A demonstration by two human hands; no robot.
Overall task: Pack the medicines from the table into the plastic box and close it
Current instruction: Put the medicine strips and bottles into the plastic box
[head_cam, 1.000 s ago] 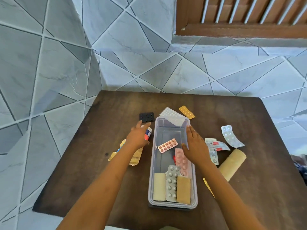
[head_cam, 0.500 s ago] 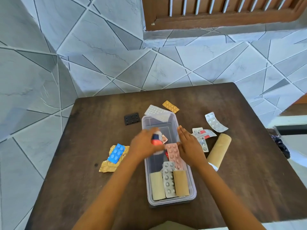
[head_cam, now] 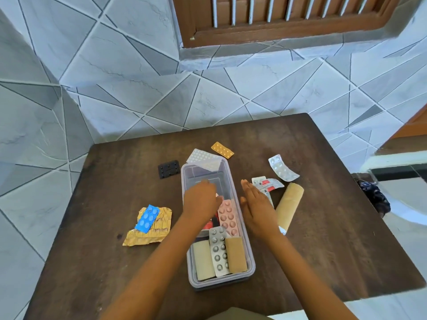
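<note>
— Where are the hands?

— The left hand hangs palm down over the middle of the clear plastic box, wrist bent, fingers curled down into it. I cannot tell whether they grip anything. A red and black item shows just under the wrist.

— And the other?

— The right hand stands on edge just beside the box's right wall, fingers straight and pressed together, thumb toward the box, holding nothing.

— What lies inside the box?

— A pink blister pack runs along the right wall. At the near end a silver blister strip sits between two beige packs.

— And out on the dark wooden table?

— Left of the box, a blue blister pack rests on a crumpled gold foil wrapper, with a black blister pack farther back. At the far end there is a white blister sheet, partly behind the box, and an orange blister pack. To the right lie a curved silver strip, white and red sachets near the right fingertips, and a beige roll.
</note>
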